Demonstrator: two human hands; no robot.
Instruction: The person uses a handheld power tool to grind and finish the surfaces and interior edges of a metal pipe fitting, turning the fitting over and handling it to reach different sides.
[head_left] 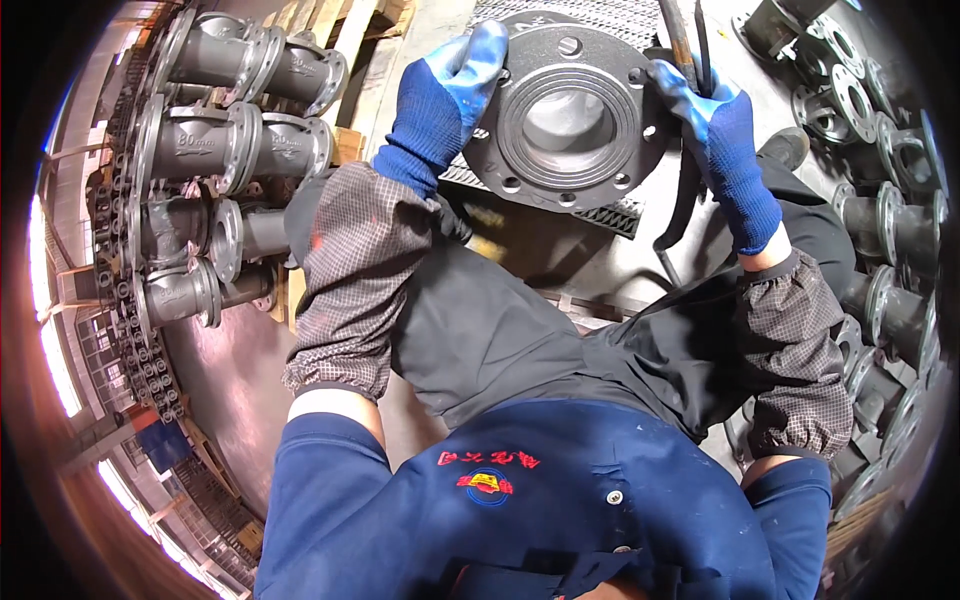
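Observation:
A dark grey flanged metal fitting is held up in front of me, its round flange with bolt holes and ringed face turned toward me. My left hand, in a blue glove with a paler coated palm, grips the flange's left edge, thumb on the near face. At the right edge is my right hand, gloved alike, its fingertips against the rim. A long dark rod-like tool, brownish on its upper part, runs through this hand's grasp and comes out below it. What kind of tool it is, I cannot make out.
Grey flanged valve bodies are stacked at the left beside wooden pallet boards. More flanged fittings crowd the right side. Behind the held fitting lies a perforated metal sheet. My legs are spread below it.

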